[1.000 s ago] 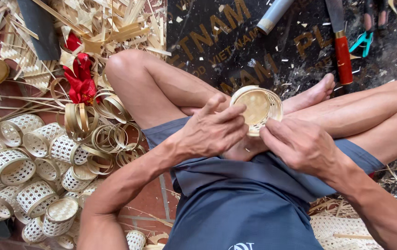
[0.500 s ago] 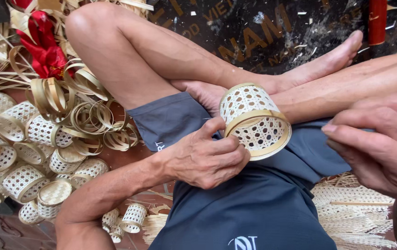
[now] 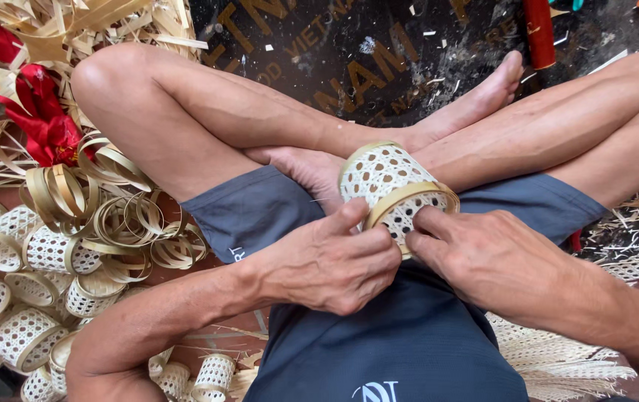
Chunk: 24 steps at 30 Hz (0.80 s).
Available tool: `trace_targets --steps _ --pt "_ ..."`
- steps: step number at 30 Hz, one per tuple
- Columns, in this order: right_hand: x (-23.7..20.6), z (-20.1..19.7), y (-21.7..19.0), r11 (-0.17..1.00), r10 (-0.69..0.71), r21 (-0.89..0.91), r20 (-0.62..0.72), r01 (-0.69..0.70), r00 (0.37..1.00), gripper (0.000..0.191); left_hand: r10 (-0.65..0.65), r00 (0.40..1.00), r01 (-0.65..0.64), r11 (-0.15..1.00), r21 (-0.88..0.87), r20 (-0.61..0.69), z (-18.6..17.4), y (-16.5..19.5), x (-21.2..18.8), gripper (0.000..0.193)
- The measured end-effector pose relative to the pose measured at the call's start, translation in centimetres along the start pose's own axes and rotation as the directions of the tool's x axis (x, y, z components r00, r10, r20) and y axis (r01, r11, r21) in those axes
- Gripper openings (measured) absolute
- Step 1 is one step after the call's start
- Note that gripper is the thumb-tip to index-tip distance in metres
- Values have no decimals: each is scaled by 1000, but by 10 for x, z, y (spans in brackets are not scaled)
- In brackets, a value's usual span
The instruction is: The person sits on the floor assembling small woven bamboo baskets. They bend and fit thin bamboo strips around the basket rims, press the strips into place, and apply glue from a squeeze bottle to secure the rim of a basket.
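Both hands grip a small woven basket (image 3: pixel 394 190) over the lap: left hand (image 3: pixel 330 260) pinching its rim band (image 3: pixel 409 199), right hand (image 3: pixel 487 257) fingertips pressing the rim. Seating the band evenly likely needs steady counter-pressure while turning.

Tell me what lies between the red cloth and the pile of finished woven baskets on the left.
Head view: loose coiled bamboo strip rings lie between the red cloth and the woven baskets.

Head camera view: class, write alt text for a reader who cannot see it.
Both hands, left hand and right hand, grip a small woven basket with a pale rim band, held over the crossed legs of a seated person. A pile of similar baskets and coiled bamboo strips lies to the left.
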State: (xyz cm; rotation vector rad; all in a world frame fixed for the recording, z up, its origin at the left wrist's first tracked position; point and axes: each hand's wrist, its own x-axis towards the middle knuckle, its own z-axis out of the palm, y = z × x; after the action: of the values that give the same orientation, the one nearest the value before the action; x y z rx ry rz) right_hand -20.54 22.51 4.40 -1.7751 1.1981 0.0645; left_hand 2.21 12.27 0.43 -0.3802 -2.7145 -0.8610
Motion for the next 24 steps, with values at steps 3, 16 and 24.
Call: trace_targets --steps 3,16,24 --pt "1 2 14 998 -4 56 -42 6 999 18 -40 999 40 999 -16 -9 5 -10 5 30" --pt "-6 -25 13 994 23 -65 -645 -85 764 16 -170 982 162 982 -97 -78 13 -17 12 27" --pt "4 30 35 814 167 -328 -659 -480 733 23 -266 956 265 964 -25 -122 25 -5 42 29"
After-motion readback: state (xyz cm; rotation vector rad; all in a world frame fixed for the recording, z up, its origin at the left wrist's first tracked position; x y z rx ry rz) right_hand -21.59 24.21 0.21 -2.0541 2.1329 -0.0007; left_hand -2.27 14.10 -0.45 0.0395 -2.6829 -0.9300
